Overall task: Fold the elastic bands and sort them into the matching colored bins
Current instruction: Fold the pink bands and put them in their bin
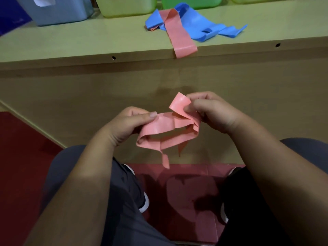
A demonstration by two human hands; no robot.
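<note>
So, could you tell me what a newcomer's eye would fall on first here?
First, the pink band held in mid-air between the left hand and right hand, low in the centre, half folded with loose ends dangling. Next, a second pink band lying across a crumpled blue band on the table above, its end hanging over the front edge.

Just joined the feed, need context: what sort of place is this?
Likely an indoor sorting station at a wooden bench. Plastic bins stand along its back, a blue band and a pink band lie on it, and left hand and right hand pinch a third band.
</note>
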